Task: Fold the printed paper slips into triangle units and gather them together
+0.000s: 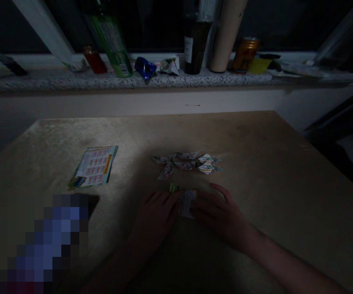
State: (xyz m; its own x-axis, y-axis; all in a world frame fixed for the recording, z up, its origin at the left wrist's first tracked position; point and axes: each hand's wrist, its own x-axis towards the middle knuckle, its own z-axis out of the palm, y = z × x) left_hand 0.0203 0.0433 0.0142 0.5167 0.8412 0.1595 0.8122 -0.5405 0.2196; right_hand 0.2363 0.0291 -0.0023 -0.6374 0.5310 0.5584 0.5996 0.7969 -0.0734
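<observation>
A small printed paper card (pixel 188 202) with a pale text side and a greenish corner lies on the table between my hands. My left hand (pixel 158 210) presses its fingers together on the card's left edge. At the right edge, my right hand (pixel 217 210) has its fingers on the card, with one finger raised apart; the thumb is hard to make out in the dim light. Just beyond the card sit several folded paper pieces (pixel 185 164), pointed and printed, lying in a loose cluster.
A stack of calendar cards (pixel 94 166) lies to the left on the wooden table (pixel 256 151). Nearer, a blurred-out bluish object (pixel 50 237) covers the lower left. Along the stone windowsill (pixel 164 81) stand a green bottle (pixel 115 49), a dark bottle (pixel 195 47) and an orange can (pixel 246 55).
</observation>
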